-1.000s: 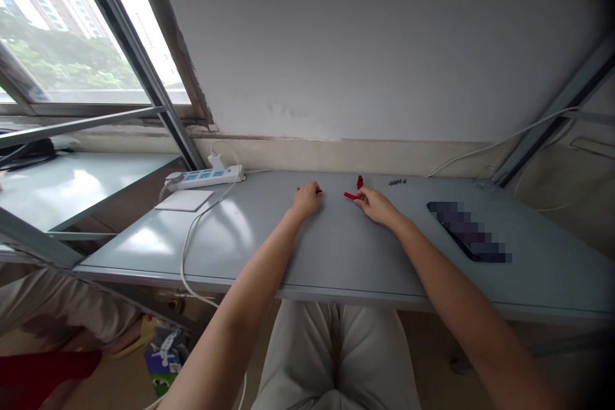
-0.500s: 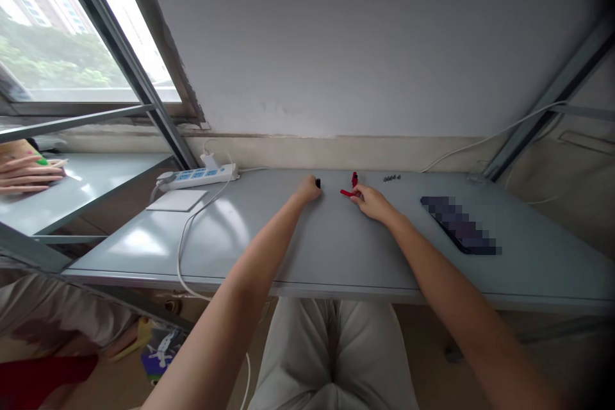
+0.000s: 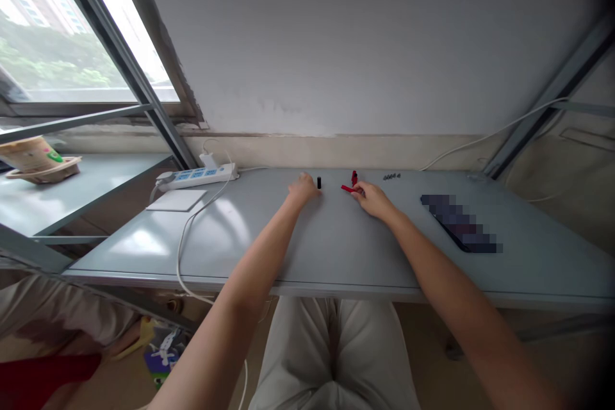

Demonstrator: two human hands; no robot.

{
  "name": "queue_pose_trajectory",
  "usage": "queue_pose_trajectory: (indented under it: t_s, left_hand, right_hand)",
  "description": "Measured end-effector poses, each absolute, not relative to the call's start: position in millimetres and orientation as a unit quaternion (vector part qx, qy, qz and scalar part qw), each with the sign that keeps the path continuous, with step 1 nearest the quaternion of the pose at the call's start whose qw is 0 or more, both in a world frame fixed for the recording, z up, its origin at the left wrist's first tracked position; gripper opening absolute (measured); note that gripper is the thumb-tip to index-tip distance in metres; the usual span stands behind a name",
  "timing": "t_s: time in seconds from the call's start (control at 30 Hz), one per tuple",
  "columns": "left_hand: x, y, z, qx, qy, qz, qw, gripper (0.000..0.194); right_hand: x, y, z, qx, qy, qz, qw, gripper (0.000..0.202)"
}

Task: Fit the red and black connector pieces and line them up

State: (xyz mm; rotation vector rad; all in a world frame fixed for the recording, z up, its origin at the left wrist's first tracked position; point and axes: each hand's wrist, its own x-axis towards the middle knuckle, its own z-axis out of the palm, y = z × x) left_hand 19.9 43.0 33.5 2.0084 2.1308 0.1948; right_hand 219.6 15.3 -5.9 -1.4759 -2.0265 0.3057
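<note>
A small black upright piece point(image 3: 319, 183) stands on the grey desk point(image 3: 317, 237). My left hand point(image 3: 302, 188) is just left of it, fingers apart, with nothing visible in them. My right hand point(image 3: 373, 199) pinches a short red bar point(image 3: 348, 189), its free end pointing left. Behind that bar, close to my right fingertips, another small red piece with dark parts point(image 3: 354, 177) stands on the desk. Several small dark screw-like pieces point(image 3: 391, 177) lie in a row to the right, toward the wall.
A white power strip point(image 3: 204, 176) and a flat white panel point(image 3: 176, 200) lie at the left, with a white cable point(image 3: 181, 237) hanging over the front edge. A blurred-out dark phone-like slab point(image 3: 459, 223) lies at the right. Beyond the left frame post stands a cup point(image 3: 33, 155).
My left hand has let go of the black piece and moved slightly left, leaving it upright. My right hand still holds the red bar. The other person's hand at far left has gone from the cup.
</note>
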Motion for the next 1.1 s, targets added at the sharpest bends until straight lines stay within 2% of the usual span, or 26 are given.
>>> queue_pose_trajectory:
  t_s: [0.07,0.17,0.27,0.4,0.53,0.73,0.93,1.1]
  left_hand:
    - [21.4,26.6,44.1,0.695,0.705,0.082,0.115,0.056]
    - [32.6,5.9,53.0,0.735,0.629,0.113,0.226,0.052]
    - [51.2,-1.2,52.1,0.729,0.541,0.238,0.346,0.048]
    - [72.9,5.0,46.1,0.649,0.510,0.370,0.426,0.024]
    - [83.0,9.4,41.7,0.586,0.475,0.425,0.501,0.015]
    - [85.2,8.9,24.3,0.510,0.463,0.487,0.536,0.018]
    - [86.2,10.8,11.4,0.516,0.478,0.505,0.500,0.016]
    - [86.7,17.1,1.5,0.532,0.494,0.515,0.457,0.018]
  right_hand:
    - [218.6,16.7,-5.6,-0.549,-0.746,0.150,0.347,0.017]
    - [216.9,17.7,-3.1,-0.528,-0.703,0.224,0.421,0.022]
    - [217.6,17.3,0.5,-0.496,-0.662,0.297,0.478,0.030]
    - [221.4,15.6,4.7,-0.452,-0.640,0.352,0.513,0.035]
    - [224.5,16.5,6.6,-0.443,-0.645,0.353,0.513,0.038]
    - [233.1,21.2,2.7,-0.462,-0.710,0.242,0.473,0.030]
    - [236.7,17.1,4.3,-0.519,-0.789,0.039,0.326,0.017]
    - [237.1,17.0,5.8,-0.590,-0.751,-0.094,0.283,0.013]
